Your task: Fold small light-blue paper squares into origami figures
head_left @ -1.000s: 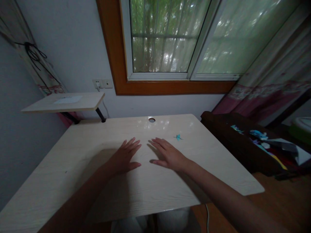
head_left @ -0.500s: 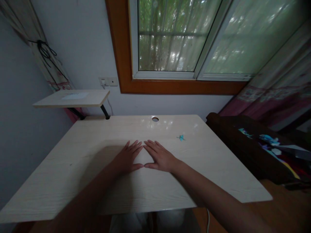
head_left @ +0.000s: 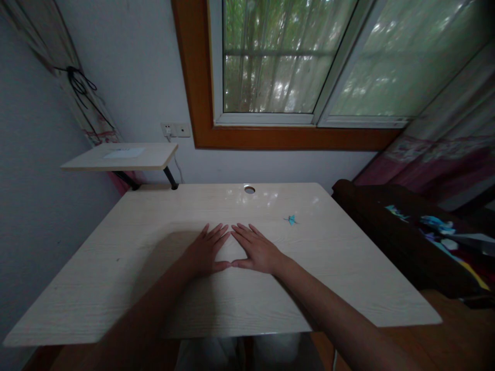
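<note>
Pale wood grain fills the middle of the frame: a wide desk [head_left: 116, 268] pushed against a white wall [head_left: 135, 67] under a window [head_left: 270, 56] with an orange-brown frame. A round cable hole [head_left: 249, 189] sits near the desk's far edge, at centre. At the upper left a small shelf [head_left: 124, 156] stands raised on dark brackets above the desk's far corner, with a wall socket [head_left: 176, 130] just beside it.

Both hands lie flat on the desk, palms down, at the centre of the frame. The left hand [head_left: 207, 250] and right hand [head_left: 255, 250] have their fingers stretched out and hold nothing; the thumb tips touch and the forefingers almost meet, leaving a bare triangle of wood between them.

A small blue paper figure [head_left: 292, 220] lies on the desk to the upper right of the right hand, apart from it. Bare wood runs out to the left, right and near edges. Past the right edge stands a dark wooden piece of furniture [head_left: 386, 232], with a pink curtain [head_left: 444, 154] behind it and brown floor [head_left: 464, 335] at the lower right.
</note>
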Demonstrator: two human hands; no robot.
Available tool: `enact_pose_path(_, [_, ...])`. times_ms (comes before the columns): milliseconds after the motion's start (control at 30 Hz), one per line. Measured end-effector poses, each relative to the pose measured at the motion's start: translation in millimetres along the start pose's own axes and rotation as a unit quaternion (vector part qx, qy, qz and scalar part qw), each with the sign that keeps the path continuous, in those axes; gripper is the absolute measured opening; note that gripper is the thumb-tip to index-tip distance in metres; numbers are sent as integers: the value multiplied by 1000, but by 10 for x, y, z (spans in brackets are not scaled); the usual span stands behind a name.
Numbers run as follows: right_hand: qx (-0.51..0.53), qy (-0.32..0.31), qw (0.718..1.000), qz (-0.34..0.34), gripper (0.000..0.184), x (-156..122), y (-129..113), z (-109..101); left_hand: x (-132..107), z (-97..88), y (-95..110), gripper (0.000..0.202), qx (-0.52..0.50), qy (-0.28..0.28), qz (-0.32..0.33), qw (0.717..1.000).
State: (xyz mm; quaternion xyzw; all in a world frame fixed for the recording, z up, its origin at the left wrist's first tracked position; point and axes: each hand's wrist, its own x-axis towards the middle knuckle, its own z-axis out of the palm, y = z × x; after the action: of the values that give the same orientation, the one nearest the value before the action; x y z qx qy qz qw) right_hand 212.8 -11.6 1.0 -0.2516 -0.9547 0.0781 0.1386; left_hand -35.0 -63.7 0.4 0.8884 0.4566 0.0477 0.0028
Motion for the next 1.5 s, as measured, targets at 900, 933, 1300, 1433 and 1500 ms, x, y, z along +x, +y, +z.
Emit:
enact_pose_path(900, [-18,1,1000,-8,90,-15,6,23,-2,11,19,85,-11,27,-4,1000])
enact_pose_path(933, [-17,2,1000,-7,90,-15,2,21,-1,18,18,85,-13,29,-3,999])
enact_pose_path(1300, [-15,-1,1000,-3,88,-11,-16,2,10,-10,32,85,-12,21,-7,1000])
enact_pose_path(1433, [-17,-4,1000,-1,88,-8,-9,6,9,3,33,84,-11,24,-6,1000])
enact_pose_path(1500, [-12,-1,1000,-2,88,-9,-4,11,8,10,32,84,-10,25,-6,1000])
